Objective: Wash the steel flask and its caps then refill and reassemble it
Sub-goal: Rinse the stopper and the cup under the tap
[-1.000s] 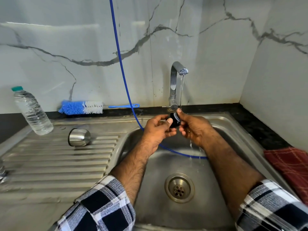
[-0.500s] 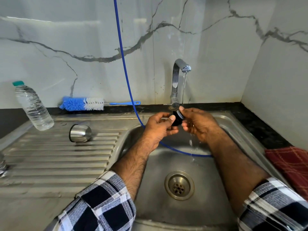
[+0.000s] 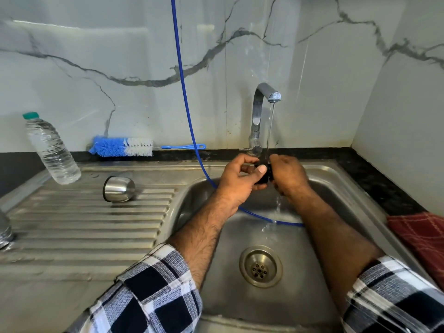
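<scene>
— Dropping it looks like the risk: the drain (image 3: 260,266) sits open right below, and a wet cap could slip and knock about the sink basin (image 3: 319,179).

— How are the hands placed?

— Left hand (image 3: 236,180) and right hand (image 3: 289,175) both curl their fingers round the black inner cap (image 3: 264,175), under the tap (image 3: 260,111) stream.

— And the cap?

— Small, dark, mostly hidden. The steel outer cap (image 3: 119,188) lies sideways on the drainboard (image 3: 84,224).

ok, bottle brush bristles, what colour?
Blue with a white section nearer the handle, on the brush; head view.
</scene>
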`<control>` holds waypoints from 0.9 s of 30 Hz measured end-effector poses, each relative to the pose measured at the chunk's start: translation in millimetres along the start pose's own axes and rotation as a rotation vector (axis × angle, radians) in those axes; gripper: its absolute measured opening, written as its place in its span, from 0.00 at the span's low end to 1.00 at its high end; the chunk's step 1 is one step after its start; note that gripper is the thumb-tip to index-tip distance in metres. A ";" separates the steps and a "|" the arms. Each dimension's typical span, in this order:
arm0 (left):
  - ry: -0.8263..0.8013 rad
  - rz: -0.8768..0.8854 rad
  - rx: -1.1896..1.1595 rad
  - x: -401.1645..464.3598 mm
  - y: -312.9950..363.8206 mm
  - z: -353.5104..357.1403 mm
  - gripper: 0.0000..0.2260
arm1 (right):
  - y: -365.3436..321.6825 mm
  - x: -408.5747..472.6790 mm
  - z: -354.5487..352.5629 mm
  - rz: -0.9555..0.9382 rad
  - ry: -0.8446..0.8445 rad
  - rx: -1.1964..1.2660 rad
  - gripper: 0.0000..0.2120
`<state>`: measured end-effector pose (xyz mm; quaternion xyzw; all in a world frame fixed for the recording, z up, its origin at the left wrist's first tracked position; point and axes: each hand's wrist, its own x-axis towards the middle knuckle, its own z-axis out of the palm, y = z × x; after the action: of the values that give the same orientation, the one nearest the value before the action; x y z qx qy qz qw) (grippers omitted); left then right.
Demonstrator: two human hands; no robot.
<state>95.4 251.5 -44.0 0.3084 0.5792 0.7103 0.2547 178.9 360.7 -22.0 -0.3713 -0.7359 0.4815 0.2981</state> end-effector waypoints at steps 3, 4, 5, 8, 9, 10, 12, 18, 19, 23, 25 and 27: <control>-0.012 0.108 0.069 0.7 -0.5 0.5 0.08 | -6.0 -5.9 -5.0 0.223 -0.093 0.121 0.21; 0.003 0.107 0.071 1.1 -0.3 0.5 0.08 | -8.0 -8.1 -6.3 0.253 -0.125 0.138 0.23; 0.025 0.080 0.060 1.0 0.7 -0.2 0.07 | -7.0 -7.1 -5.3 0.217 -0.142 0.123 0.25; 0.124 -0.094 -0.047 4.5 1.8 -1.7 0.09 | -3.3 -6.5 0.0 -0.098 -0.123 -0.003 0.24; 0.159 -0.157 -0.104 6.1 2.6 -2.7 0.12 | -1.8 -6.7 1.5 -0.184 -0.130 -0.041 0.24; 0.179 -0.207 -0.160 6.8 4.3 -3.8 0.15 | -0.6 -6.9 2.8 -0.248 -0.140 -0.078 0.24; 0.162 -0.234 -0.230 7.6 5.5 -6.2 0.15 | -0.2 -6.6 3.7 -0.304 -0.139 -0.141 0.24; 0.033 0.174 0.202 10.5 -8.9 -6.7 0.10 | -3.2 3.1 -2.6 0.048 -0.081 0.013 0.21; 0.025 0.245 0.282 11.9 -11.9 -6.8 0.12 | -3.9 1.9 -5.0 0.163 -0.105 0.113 0.21; 0.089 0.136 0.152 10.3 -6.4 -3.6 0.09 | 0.3 -0.7 -7.1 0.093 -0.166 0.203 0.24; 0.169 -0.069 0.002 8.3 0.4 -3.6 0.09 | 3.1 -1.7 -1.1 -0.167 -0.135 0.109 0.22; 0.199 -0.201 -0.060 10.5 2.7 -11.8 0.13 | 5.9 -0.3 4.9 -0.344 -0.117 -0.034 0.17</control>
<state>79.6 250.7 -41.5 0.1690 0.6081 0.7252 0.2750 176.7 359.7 -29.3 -0.2161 -0.8126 0.4316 0.3266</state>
